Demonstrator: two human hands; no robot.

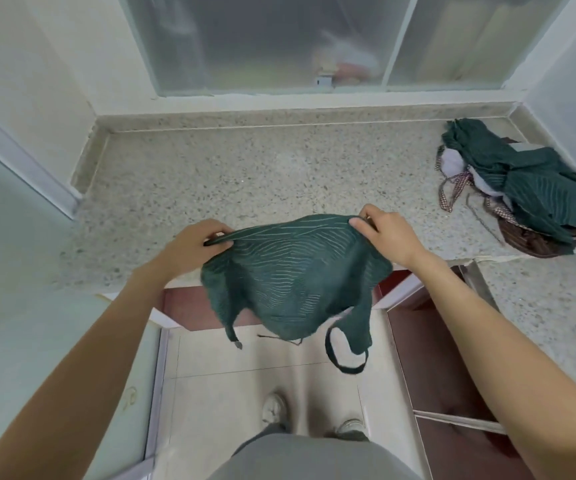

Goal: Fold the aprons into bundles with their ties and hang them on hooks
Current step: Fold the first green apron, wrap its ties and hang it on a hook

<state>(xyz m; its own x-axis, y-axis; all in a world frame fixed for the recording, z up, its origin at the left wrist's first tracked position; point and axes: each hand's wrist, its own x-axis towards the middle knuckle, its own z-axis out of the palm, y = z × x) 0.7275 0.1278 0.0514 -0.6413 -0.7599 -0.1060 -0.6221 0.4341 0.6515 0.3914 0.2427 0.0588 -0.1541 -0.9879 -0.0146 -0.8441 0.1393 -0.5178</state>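
A dark green striped apron (293, 275) is held up over the near edge of the worktop (262, 174), its top hem stretched between both hands. The left corner is pinched by the curled fingers of the left hand (194, 242), the right corner by those of the right hand (385, 233). The cloth hangs below the worktop edge, with a tie loop (343, 351) dangling over the tiled floor (245, 358). A broad bare stretch of speckled stone is left between the apron and the far frosted window (279, 43). At the far right, against the wall, a heap of aprons (528, 188) is piled, well apart from the hands. Red cabinet fronts (428, 341) are seen below.
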